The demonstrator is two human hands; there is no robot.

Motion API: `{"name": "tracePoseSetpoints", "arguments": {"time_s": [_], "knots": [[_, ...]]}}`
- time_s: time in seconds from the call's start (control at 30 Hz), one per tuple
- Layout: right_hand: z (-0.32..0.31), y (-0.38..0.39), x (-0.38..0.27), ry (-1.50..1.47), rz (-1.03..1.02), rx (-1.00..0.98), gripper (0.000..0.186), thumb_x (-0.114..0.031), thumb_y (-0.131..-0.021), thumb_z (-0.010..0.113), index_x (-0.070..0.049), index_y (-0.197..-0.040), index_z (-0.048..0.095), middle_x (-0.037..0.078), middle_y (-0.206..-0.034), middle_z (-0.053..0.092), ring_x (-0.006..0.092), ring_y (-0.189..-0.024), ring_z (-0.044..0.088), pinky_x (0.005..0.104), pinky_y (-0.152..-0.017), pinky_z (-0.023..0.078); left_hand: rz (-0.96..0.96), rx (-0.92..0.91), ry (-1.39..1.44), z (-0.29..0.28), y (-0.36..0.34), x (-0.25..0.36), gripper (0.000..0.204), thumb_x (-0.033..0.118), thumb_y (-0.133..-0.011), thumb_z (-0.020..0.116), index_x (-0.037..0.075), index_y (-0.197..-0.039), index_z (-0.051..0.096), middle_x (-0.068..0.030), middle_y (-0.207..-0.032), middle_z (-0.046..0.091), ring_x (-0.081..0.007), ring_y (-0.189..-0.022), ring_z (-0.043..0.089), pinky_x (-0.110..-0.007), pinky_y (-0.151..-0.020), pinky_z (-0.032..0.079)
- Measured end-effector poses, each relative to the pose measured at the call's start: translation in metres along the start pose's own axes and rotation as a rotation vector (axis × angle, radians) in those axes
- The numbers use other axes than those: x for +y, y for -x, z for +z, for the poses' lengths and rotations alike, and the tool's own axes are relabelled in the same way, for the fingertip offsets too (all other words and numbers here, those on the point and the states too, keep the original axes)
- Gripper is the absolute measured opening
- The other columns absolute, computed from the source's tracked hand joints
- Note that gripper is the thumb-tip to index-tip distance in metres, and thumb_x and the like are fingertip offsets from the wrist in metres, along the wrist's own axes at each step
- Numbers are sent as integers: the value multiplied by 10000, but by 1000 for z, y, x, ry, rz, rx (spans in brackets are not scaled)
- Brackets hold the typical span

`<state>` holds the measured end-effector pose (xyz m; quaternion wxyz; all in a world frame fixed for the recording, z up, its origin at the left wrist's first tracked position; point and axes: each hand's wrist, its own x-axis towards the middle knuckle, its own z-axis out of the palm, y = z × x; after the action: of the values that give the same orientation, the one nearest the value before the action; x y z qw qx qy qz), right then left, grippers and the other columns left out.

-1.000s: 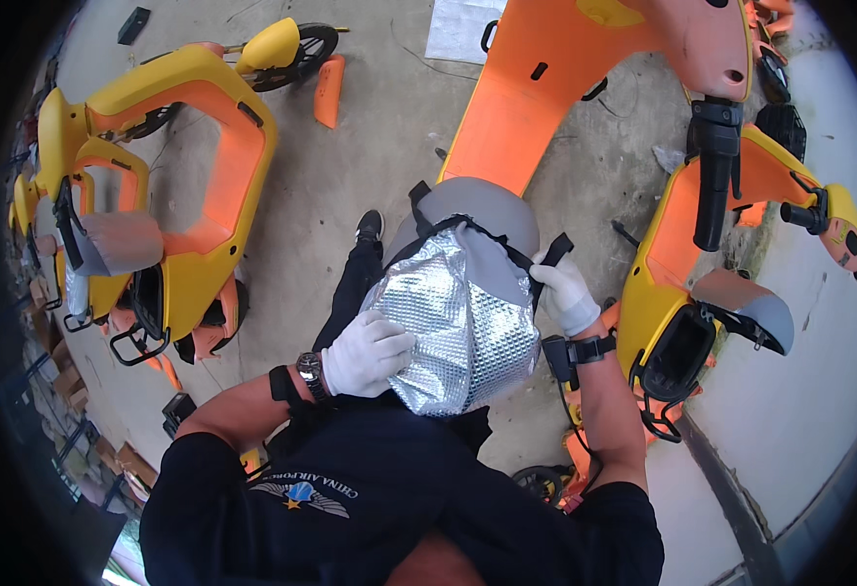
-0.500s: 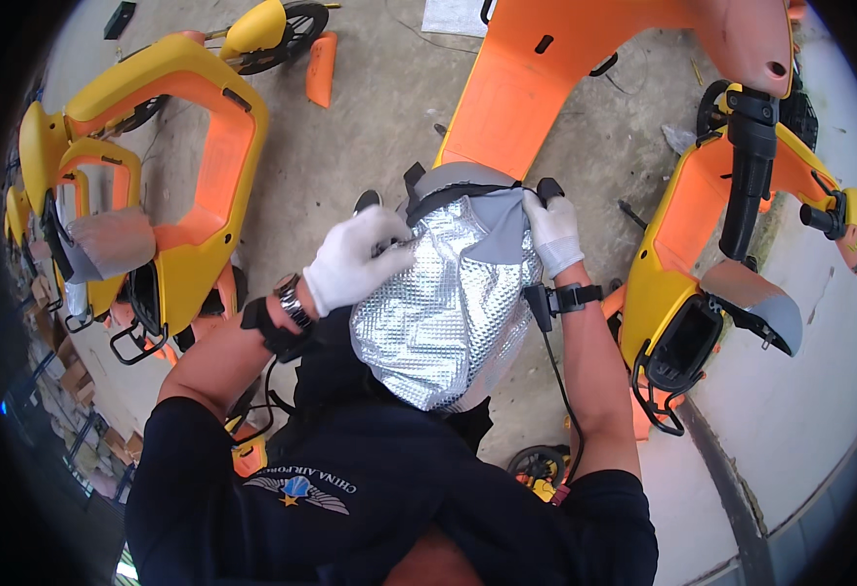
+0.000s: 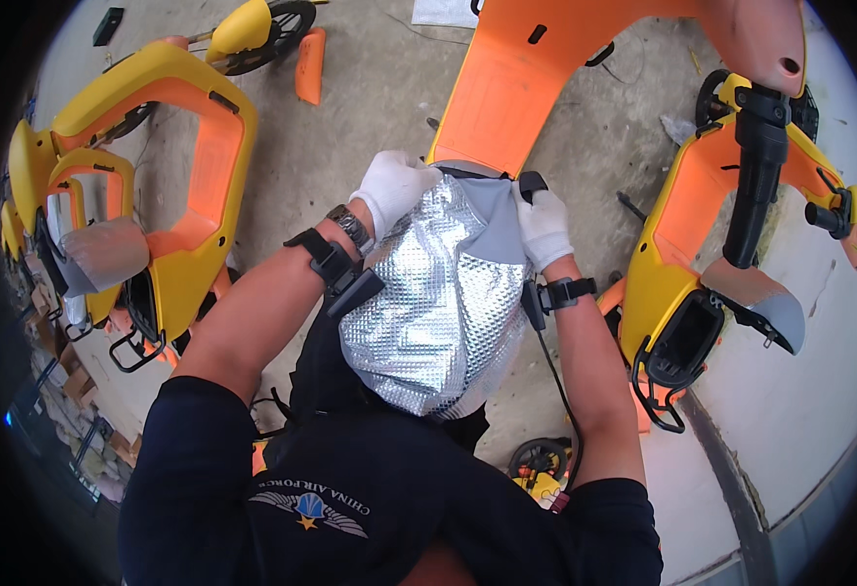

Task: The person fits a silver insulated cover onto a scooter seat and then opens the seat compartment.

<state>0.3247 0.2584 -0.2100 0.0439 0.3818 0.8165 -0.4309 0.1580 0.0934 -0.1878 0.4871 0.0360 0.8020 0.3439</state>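
Cover of quilted silver and grey fabric spreads between torso and orange footboard, far corners pinched in closed left hand and right hand, where uneven pulling could skew it or work one corner loose

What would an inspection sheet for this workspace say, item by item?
Surface: grey concrete floor, with marks and stains.
Job's things: silver quilted cover with a plain grey section near its top, close in front of the person; an orange-and-yellow scooter just beyond.
Clutter: loose orange panel and black box at upper left; brown boxes at lower left.
Hands: white-gloved; left hand closed at the cover's upper left edge, right hand at its upper right corner.
Cables: black cable running along the right forearm.
Surroundings: more scooters at left and right, the right one's seat compartment open.
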Motion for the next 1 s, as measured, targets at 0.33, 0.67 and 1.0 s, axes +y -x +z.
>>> {"name": "tracePoseSetpoints", "arguments": {"time_s": [0.33, 0.67, 1.0], "knots": [[5, -5, 28, 36, 182, -63, 290, -345, -916, 577, -65, -992, 590, 261, -886, 638, 457, -878, 602, 470, -730, 483, 227, 233, -255, 15, -31, -13, 349, 283, -848, 665, -59, -784, 636, -161, -640, 620, -204, -605, 611, -340, -597, 481], [26, -31, 67, -113, 201, -270, 386, -356, -944, 531, 28, -908, 559, 276, -814, 602, 453, -800, 572, 444, -680, 454, 102, 49, -149, 28, -70, -58, 336, 273, -871, 663, -53, -788, 660, -91, -597, 580, -142, -580, 568, -312, -568, 472], [18, -33, 56, -89, 222, -231, 377, -337, -939, 537, 33, -869, 519, 275, -775, 571, 403, -732, 566, 420, -653, 437, -4, 6, -196, 18, -68, -41, 483, 422, -791, 736, -44, -909, 695, -136, -732, 676, -190, -670, 629, -322, -681, 507]]}}
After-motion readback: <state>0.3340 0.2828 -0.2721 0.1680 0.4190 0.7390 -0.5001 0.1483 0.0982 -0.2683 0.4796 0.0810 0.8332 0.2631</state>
